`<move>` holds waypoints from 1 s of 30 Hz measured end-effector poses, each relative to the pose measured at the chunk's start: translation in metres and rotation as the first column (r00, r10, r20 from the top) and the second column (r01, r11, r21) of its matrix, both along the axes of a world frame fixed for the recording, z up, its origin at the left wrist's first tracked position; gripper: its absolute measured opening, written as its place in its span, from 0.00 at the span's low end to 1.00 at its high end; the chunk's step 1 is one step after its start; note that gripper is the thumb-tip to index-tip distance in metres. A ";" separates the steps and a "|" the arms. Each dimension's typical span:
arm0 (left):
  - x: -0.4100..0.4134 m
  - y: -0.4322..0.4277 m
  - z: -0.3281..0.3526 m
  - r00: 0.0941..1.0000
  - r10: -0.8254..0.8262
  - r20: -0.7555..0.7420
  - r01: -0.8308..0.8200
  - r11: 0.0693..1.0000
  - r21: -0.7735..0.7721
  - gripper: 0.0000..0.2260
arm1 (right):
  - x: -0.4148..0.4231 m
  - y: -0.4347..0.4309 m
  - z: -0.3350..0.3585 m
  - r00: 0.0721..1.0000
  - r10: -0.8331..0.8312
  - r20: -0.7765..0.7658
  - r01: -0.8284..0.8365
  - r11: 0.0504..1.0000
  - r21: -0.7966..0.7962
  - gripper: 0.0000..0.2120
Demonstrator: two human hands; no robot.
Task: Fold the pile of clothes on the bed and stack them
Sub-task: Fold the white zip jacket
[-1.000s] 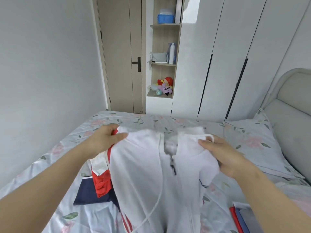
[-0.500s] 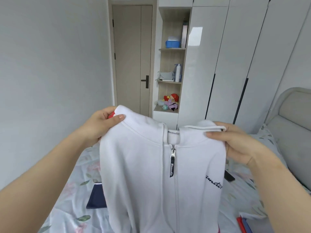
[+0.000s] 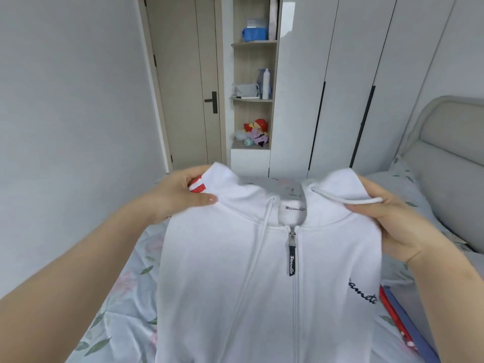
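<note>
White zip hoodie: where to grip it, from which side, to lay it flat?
Grip the white hoodie at both shoulder tops, one hand from each outer side, thumb on the front. It hangs zipped, front toward the camera, so it should spread evenly from there; left hand and right hand pinch those spots now.

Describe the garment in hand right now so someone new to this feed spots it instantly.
Look above the floral-sheeted bed: the white hoodie hangs in front of the camera, its shoulders gripped by the left hand and right hand. Unlike the red and blue clothes lying at the bed's right edge, it is white, zipped shut, with a dark zipper pull.
</note>
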State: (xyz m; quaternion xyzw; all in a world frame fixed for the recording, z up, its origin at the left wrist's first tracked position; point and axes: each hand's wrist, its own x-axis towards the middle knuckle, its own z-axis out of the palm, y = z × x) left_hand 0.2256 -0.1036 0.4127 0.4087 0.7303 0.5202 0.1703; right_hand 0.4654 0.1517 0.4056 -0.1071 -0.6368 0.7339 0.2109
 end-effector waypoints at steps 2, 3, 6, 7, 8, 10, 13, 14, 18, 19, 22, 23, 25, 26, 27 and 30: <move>-0.011 0.006 -0.018 0.999 -0.027 0.018 0.028 0.999 -0.031 0.24 | -0.006 0.006 -0.013 0.999 0.004 0.032 -0.003 1.000 -0.031 0.27; -0.017 0.009 -0.027 0.999 -0.028 0.039 0.030 0.999 -0.038 0.25 | -0.011 0.011 -0.020 0.998 0.003 0.056 -0.001 0.999 -0.053 0.27; -0.037 0.021 -0.063 0.991 -0.031 0.132 0.046 0.992 -0.116 0.26 | -0.034 0.026 -0.054 0.987 -0.006 0.159 0.028 0.991 -0.133 0.25; -0.044 0.026 -0.078 0.986 -0.026 0.164 0.053 0.986 -0.160 0.26 | -0.044 0.031 -0.071 0.978 0.004 0.209 0.032 0.985 -0.169 0.24; -0.051 0.031 -0.094 0.981 -0.012 0.193 0.053 0.977 -0.206 0.26 | -0.055 0.036 -0.089 0.964 0.020 0.264 0.036 0.978 -0.207 0.22; -0.065 0.045 -0.125 0.964 0.054 0.261 0.020 0.962 -0.274 0.26 | -0.078 0.046 -0.122 0.935 0.052 0.352 0.049 0.961 -0.272 0.21; -0.091 0.072 -0.147 0.938 0.113 0.327 -0.021 0.962 -0.271 0.25 | -0.119 0.073 -0.146 0.928 0.049 0.368 0.086 0.935 -0.343 0.21; -0.103 0.084 -0.146 0.932 0.116 0.343 -0.033 0.971 -0.239 0.24 | -0.136 0.086 -0.147 0.941 0.054 0.334 0.077 0.928 -0.365 0.21; -0.170 0.149 -0.121 0.968 0.206 0.143 -0.194 0.977 -0.093 0.24 | -0.218 0.144 -0.124 0.985 -0.021 0.173 0.071 0.955 -0.288 0.27; -0.190 0.167 -0.118 0.960 0.279 0.024 -0.277 0.959 -0.065 0.24 | -0.243 0.157 -0.120 0.989 -0.055 0.137 0.090 0.962 -0.257 0.28; -0.246 0.216 -0.129 0.902 0.412 -0.129 -0.421 0.906 -0.047 0.27 | -0.314 0.185 -0.121 0.977 -0.196 0.088 0.207 0.969 -0.134 0.26; -0.262 0.230 -0.140 0.908 0.395 -0.138 -0.413 0.901 -0.136 0.30 | -0.334 0.192 -0.127 0.963 -0.241 0.122 0.250 0.966 -0.061 0.28; -0.285 0.247 -0.174 0.908 0.350 -0.231 -0.419 0.787 -0.453 0.38 | -0.365 0.204 -0.150 0.922 -0.295 0.252 0.288 0.955 0.065 0.35; -0.290 0.250 -0.192 0.899 0.330 -0.289 -0.438 0.699 -0.565 0.39 | -0.375 0.207 -0.166 0.900 -0.299 0.317 0.276 0.954 0.118 0.37; -0.292 0.250 -0.209 0.892 0.308 -0.330 -0.451 0.651 -0.611 0.39 | -0.381 0.206 -0.184 0.884 -0.293 0.364 0.247 0.954 0.168 0.37; -0.290 0.240 -0.259 0.914 0.224 -0.337 -0.400 0.633 -0.663 0.36 | -0.381 0.189 -0.237 0.852 -0.242 0.464 0.130 0.957 0.260 0.36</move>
